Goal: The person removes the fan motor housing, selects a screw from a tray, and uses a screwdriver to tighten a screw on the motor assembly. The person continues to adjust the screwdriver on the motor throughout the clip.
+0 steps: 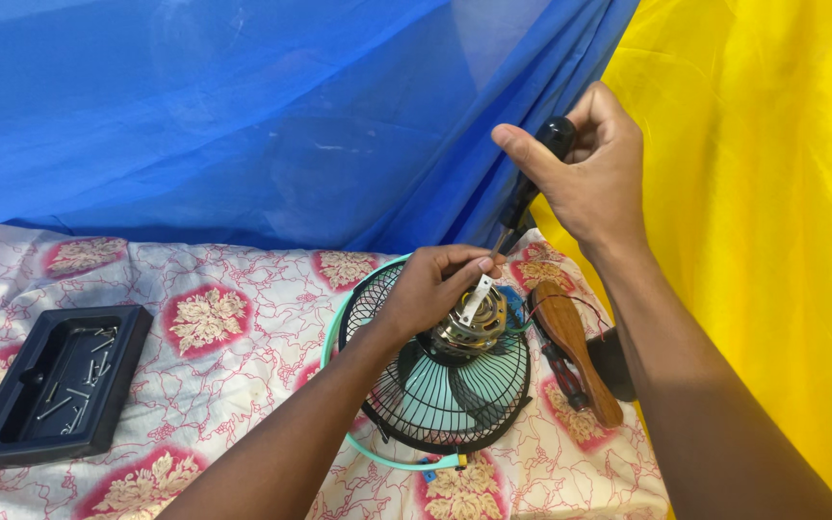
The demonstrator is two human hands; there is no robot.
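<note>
Beside the fan grille on the floral cloth, the left hand pinches a bracket on the motor; the right hand grips a screwdriver above it. Its tip is hidden. Left of the grille lies open cloth, then a screw tray.

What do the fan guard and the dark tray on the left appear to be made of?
Fan guard: looks like thin metal wire with a black coating, with a mint rim, probably plastic. Tray: seems moulded plastic, dark matt blue-black, with rounded edges; it holds loose screws.
</note>
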